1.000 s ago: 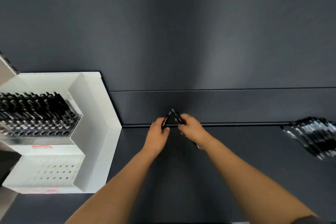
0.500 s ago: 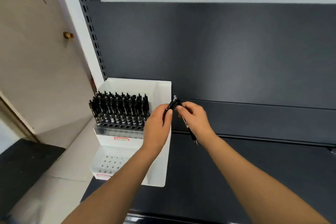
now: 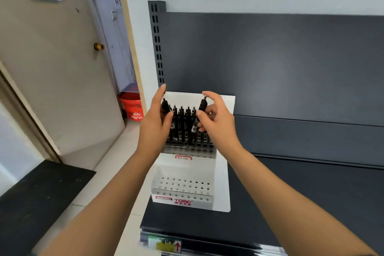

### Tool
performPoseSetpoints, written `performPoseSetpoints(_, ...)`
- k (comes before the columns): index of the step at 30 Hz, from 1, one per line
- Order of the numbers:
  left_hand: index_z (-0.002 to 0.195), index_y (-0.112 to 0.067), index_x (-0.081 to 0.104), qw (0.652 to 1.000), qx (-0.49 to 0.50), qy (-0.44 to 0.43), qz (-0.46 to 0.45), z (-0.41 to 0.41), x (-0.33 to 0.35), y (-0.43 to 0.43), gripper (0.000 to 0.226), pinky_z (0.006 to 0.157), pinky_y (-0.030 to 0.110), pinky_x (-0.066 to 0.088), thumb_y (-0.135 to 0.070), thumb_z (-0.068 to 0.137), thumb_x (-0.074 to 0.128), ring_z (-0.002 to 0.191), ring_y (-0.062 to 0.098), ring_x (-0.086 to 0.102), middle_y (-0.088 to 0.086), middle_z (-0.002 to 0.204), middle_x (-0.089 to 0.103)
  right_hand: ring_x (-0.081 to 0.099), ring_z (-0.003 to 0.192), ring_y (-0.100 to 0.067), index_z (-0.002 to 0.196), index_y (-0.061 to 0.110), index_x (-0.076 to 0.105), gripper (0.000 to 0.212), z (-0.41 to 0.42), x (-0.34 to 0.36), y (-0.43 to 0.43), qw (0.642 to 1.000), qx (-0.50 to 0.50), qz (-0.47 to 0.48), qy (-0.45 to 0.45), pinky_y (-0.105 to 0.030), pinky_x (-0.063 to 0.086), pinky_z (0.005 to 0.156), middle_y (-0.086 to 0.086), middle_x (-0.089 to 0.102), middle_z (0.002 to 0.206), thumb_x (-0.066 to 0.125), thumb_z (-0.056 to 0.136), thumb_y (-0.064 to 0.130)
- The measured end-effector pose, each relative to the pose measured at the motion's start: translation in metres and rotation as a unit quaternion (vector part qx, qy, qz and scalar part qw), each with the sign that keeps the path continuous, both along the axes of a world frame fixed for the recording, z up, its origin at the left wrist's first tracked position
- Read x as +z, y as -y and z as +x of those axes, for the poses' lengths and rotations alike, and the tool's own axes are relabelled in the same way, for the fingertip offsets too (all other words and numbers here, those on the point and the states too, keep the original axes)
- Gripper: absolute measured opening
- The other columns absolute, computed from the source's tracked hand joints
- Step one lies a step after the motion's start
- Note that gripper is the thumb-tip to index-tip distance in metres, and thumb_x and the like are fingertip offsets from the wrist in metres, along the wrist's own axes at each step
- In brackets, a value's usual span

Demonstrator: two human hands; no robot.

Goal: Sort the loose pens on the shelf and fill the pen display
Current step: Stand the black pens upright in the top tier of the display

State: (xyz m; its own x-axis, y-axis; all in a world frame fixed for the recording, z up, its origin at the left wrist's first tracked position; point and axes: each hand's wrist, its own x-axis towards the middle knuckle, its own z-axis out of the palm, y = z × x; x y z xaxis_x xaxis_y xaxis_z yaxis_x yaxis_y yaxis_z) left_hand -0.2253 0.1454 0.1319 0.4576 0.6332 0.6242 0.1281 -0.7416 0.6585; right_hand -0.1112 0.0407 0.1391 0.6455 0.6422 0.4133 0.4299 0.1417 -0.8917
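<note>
A white two-tier pen display (image 3: pixel 222 172) stands at the left end of the dark shelf (image 3: pixel 311 193). Its upper tier holds several upright black pens (image 3: pixel 182 122); the lower tier (image 3: pixel 182 185) shows bare holes. My left hand (image 3: pixel 155 122) holds a black pen (image 3: pixel 165 104) between thumb and fingers over the upper tier's left side. My right hand (image 3: pixel 216 122) pinches another black pen (image 3: pixel 199 116), held nearly upright with its tip down over the upper tier's right part.
The dark back panel (image 3: pixel 291 64) rises behind the display. A door (image 3: pixel 62 79) with a brass knob is at the left, and an orange basket (image 3: pixel 132 106) sits on the floor beyond. A price label (image 3: pixel 164 245) is on the shelf's front edge.
My view swung left, bringing the display to the centre. Both hands moved from the shelf's middle to above the upper tier, each with a pen, and separated.
</note>
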Motion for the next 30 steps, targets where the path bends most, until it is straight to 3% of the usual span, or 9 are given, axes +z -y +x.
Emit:
performPoseSetpoints(2,0.139,-0.025,0.038,1.0,0.008,-0.013,0.011,-0.006,0.0,-0.013,0.053,0.062,0.014,0.036,-0.007,0.092,0.054,0.065,0.004,0.051,-0.004,0.092,0.055,0.065,0.068,-0.02,0.116,0.032,0.05,0.032,-0.008,0.002,-0.007,1.0,-0.002,-0.006,0.026,-0.038,0.057,0.074,0.0,0.058,0.075,0.054,0.093,0.011)
performPoseSetpoints(6,0.132,-0.022,0.044,0.999,0.002,-0.035,0.009,-0.006,-0.002,-0.029,0.045,0.067,0.031,0.045,-0.01,0.091,0.056,0.069,0.019,0.055,0.002,0.086,0.061,0.067,0.069,-0.017,0.115,0.026,0.049,0.022,-0.016,0.003,-0.02,0.996,-0.012,-0.025,0.087,-0.045,0.054,0.079,0.001,0.063,0.076,0.049,0.096,0.016)
performPoseSetpoints(10,0.134,-0.023,0.043,0.998,0.002,-0.053,0.017,-0.007,-0.007,-0.033,0.046,0.067,0.032,0.046,-0.013,0.091,0.057,0.069,0.021,0.056,0.006,0.081,0.061,0.066,0.074,-0.022,0.119,0.024,0.048,0.023,-0.017,-0.001,-0.03,0.99,-0.021,-0.048,0.13,-0.045,0.053,0.077,0.0,0.064,0.079,0.049,0.096,0.019)
performPoseSetpoints(19,0.134,-0.021,0.043,0.996,0.023,-0.082,0.033,-0.004,-0.012,-0.041,0.045,0.067,0.032,0.046,-0.016,0.091,0.057,0.071,0.019,0.053,0.0,0.082,0.056,0.065,0.072,-0.025,0.117,0.024,0.046,0.022,-0.015,-0.007,-0.042,0.989,-0.025,-0.058,0.132,-0.047,0.053,0.076,-0.003,0.064,0.076,0.049,0.096,0.019)
performPoseSetpoints(22,0.129,-0.017,0.051,0.989,0.03,-0.119,0.079,-0.004,-0.018,-0.044,0.04,0.073,0.035,0.045,-0.017,0.089,0.06,0.083,0.023,0.055,0.005,0.092,0.061,0.065,0.072,-0.027,0.116,0.024,0.045,0.021,-0.016,-0.011,-0.046,0.984,-0.025,-0.081,0.156,-0.046,0.053,0.074,-0.008,0.065,0.075,0.049,0.096,0.02)
performPoseSetpoints(25,0.116,-0.011,0.063,0.979,0.046,-0.142,0.138,-0.003,-0.027,-0.049,0.029,0.079,0.038,0.046,-0.014,0.087,0.063,0.095,0.03,0.056,0.01,0.106,0.06,0.064,0.073,-0.027,0.119,0.019,0.046,0.023,-0.018,-0.012,-0.051,0.97,-0.03,-0.126,0.206,-0.044,0.052,0.073,-0.008,0.066,0.076,0.05,0.096,0.022)
performPoseSetpoints(30,0.111,-0.013,0.069,0.981,0.062,-0.117,0.144,-0.008,-0.027,-0.056,0.029,0.071,0.039,0.048,-0.019,0.089,0.05,0.089,0.033,0.055,0.012,0.104,0.06,0.062,0.075,-0.031,0.112,0.013,0.054,0.023,-0.021,-0.007,-0.058,0.926,-0.048,-0.204,0.313,-0.04,0.051,0.07,-0.009,0.068,0.081,0.043,0.099,0.028)
